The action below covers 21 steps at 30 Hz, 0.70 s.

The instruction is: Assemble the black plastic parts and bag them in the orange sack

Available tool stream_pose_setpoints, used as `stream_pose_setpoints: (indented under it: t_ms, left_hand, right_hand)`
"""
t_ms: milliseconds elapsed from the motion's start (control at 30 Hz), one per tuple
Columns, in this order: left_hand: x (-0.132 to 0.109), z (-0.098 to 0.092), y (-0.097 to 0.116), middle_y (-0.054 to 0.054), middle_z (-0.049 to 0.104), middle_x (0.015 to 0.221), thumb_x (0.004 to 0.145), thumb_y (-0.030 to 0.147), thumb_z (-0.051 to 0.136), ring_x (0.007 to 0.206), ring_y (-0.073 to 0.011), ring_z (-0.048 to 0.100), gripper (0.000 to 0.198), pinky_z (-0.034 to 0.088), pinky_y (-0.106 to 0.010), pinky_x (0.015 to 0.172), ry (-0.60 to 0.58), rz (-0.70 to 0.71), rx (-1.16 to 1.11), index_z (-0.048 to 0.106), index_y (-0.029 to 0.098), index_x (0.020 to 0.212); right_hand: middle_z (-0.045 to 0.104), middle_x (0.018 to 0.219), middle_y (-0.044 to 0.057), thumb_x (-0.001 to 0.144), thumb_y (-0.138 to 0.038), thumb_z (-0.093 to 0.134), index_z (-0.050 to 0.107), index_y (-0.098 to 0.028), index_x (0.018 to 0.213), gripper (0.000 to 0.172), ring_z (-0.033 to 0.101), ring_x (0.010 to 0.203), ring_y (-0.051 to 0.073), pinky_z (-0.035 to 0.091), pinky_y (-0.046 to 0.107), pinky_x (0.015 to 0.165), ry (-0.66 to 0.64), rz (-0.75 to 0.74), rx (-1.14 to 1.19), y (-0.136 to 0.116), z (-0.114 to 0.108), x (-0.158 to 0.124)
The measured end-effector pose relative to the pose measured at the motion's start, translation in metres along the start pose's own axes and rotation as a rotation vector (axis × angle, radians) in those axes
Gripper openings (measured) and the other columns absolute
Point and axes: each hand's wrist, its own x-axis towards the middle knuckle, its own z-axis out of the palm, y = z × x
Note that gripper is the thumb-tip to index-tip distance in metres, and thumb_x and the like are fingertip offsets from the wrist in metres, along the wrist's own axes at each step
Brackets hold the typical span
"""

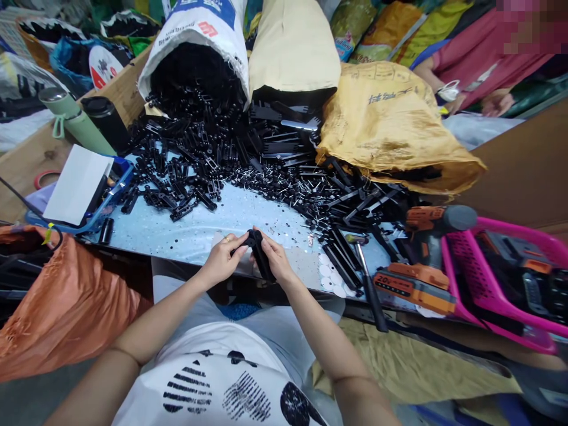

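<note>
While a heap of black plastic parts (231, 160) covers the table (186, 228) beyond, the left hand (220, 259) and right hand (276, 259) both pinch one black plastic piece (260, 253) at the table's near edge, an orange drill (419, 260) lying nearby.

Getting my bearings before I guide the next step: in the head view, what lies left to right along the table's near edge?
From the left: orange bag → left hand → black part → right hand → hammer → drill → pink basket.
</note>
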Motion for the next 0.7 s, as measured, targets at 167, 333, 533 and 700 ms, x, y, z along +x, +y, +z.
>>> stream_pose_setpoints:
  t_ms: [167,333,533,700]
  left_hand:
    - [-0.004,-0.003,0.009,-0.006,0.058,0.090,0.091,0.027,0.047,0.086,-0.0165,0.057,0.037,0.047,-0.029,0.079,0.022,0.021,0.111,0.055,0.019,0.126]
    - [-0.007,0.003,0.015,-0.005,0.057,0.089,0.091,0.026,0.046,0.085,-0.0154,0.057,0.036,0.047,-0.027,0.079,0.076,0.063,0.137,0.055,0.020,0.126]
    - [-0.002,0.018,0.012,-0.006,0.056,0.090,0.094,0.026,0.041,0.081,-0.0133,0.057,0.036,0.047,-0.025,0.075,0.294,0.131,0.099,0.053,0.018,0.127]
    - [0.004,0.009,0.009,-0.006,0.058,0.089,0.093,0.027,0.043,0.080,-0.0129,0.057,0.035,0.048,-0.025,0.074,0.152,0.293,0.103,0.056,0.018,0.124]
  right_hand:
    - [0.060,0.088,0.002,0.085,-0.046,0.054,0.045,-0.025,0.135,0.055,0.054,0.056,0.008,0.049,0.024,0.051,-0.089,-0.192,-0.254,-0.008,-0.013,0.000]
    - [0.056,0.089,0.003,0.087,-0.040,0.052,0.044,-0.025,0.136,0.051,0.054,0.066,0.010,0.050,0.024,0.058,-0.155,-0.379,-0.523,-0.021,-0.025,0.002]
    - [0.055,0.091,0.004,0.090,-0.039,0.047,0.039,-0.025,0.139,0.051,0.055,0.069,0.011,0.051,0.027,0.065,0.042,-0.476,-0.582,-0.023,-0.013,0.000]
    - [0.059,0.092,0.005,0.089,-0.037,0.050,0.041,-0.024,0.138,0.051,0.058,0.078,0.015,0.050,0.032,0.076,-0.058,-0.563,-0.669,-0.027,-0.013,-0.005]
